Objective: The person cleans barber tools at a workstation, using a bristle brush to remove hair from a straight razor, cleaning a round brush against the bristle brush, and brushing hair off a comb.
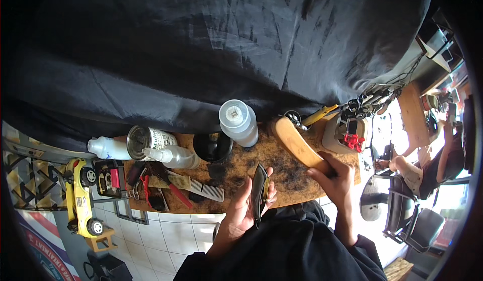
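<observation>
A black hair clipper lies along the palm of my left hand, its narrow blade end pointing away from me. My right hand grips one end of a curved wooden brush above the wooden tabletop. Any bristles on the brush face away and cannot be seen. Beyond the clipper stand a translucent plastic bottle and a black bowl. Left of my left hand, a pale comb lies near a red-handled comb.
A spray bottle, a tin can and scissors crowd the table's left side. A grey bin of tools stands at its right end. Black cloth hangs behind. A yellow toy car is at far left; a person sits at far right.
</observation>
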Demonstrator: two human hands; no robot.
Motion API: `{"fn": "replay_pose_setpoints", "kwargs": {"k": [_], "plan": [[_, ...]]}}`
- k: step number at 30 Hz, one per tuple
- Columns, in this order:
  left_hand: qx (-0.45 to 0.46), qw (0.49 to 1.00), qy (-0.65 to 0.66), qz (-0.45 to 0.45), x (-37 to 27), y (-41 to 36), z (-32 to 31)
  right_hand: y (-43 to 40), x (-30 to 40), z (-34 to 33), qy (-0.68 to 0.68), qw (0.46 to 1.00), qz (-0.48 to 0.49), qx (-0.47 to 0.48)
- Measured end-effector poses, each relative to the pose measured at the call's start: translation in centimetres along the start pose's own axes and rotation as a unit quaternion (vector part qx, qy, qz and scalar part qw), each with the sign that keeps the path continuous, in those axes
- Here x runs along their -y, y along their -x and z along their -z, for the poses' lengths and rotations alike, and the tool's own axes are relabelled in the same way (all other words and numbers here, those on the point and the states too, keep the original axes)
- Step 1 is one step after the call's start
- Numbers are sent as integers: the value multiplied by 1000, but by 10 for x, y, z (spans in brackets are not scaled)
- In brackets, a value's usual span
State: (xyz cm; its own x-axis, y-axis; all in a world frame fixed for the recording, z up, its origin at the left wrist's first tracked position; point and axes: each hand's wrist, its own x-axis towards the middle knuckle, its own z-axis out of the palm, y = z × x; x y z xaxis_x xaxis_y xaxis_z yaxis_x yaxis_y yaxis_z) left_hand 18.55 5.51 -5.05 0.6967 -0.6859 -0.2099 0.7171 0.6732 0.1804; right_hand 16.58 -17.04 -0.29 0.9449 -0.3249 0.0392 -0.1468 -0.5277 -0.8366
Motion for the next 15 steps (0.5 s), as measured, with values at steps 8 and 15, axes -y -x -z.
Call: {"fn": "replay_pose_setpoints", "kwargs": {"k": [8,15], "plan": [[11,999,33,10,-13,-16,-2,13,1,9,-29,911,164,376],[-61,996,51,26,-1,3,0,17,10,-4,30,998,44,35]]}}
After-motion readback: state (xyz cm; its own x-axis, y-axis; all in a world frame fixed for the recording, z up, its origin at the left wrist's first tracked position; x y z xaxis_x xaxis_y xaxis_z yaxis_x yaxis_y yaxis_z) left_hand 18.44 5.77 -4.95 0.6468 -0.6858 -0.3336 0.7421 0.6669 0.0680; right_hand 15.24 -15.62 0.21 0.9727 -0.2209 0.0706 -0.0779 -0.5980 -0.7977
